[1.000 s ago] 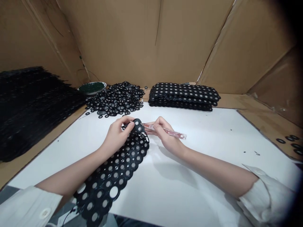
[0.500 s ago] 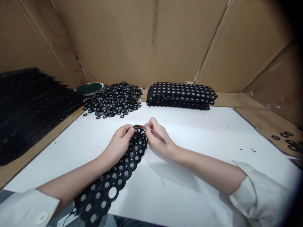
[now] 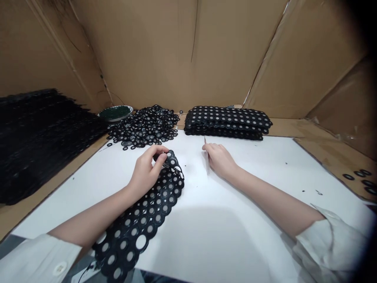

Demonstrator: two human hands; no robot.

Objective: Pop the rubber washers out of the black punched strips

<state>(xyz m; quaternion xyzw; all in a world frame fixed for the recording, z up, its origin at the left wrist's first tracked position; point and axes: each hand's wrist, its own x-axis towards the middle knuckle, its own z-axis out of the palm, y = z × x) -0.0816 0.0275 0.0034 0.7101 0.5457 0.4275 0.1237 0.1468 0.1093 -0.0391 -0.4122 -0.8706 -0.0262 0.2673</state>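
My left hand (image 3: pixel 149 165) pinches the far end of a long black sheet of joined rings (image 3: pixel 159 200) between thumb and fingers. Greyish discs fill most of the rings, while one near the front edge shows plain white. The sheet runs from my fingertips down toward the front edge of the white table. To the right, apart from the sheet, my right hand (image 3: pixel 219 159) is closed around a slim pointed tool (image 3: pixel 207 163). Its thin tip points away from me and its pale, see-through body hangs below the fingers; I cannot tell its exact kind.
A heap of loose black rings (image 3: pixel 144 125) lies at the back, beside a bowl of dark green bits (image 3: pixel 115 113). Stacked ring sheets (image 3: pixel 228 122) stand at the back right. A large black pile (image 3: pixel 47 145) fills the left. Several rings (image 3: pixel 362 173) lie far right.
My right hand has moved right, away from the sheet's end, with the pointed tool in it. My left hand still holds the sheet, whose far end now lies more exposed.
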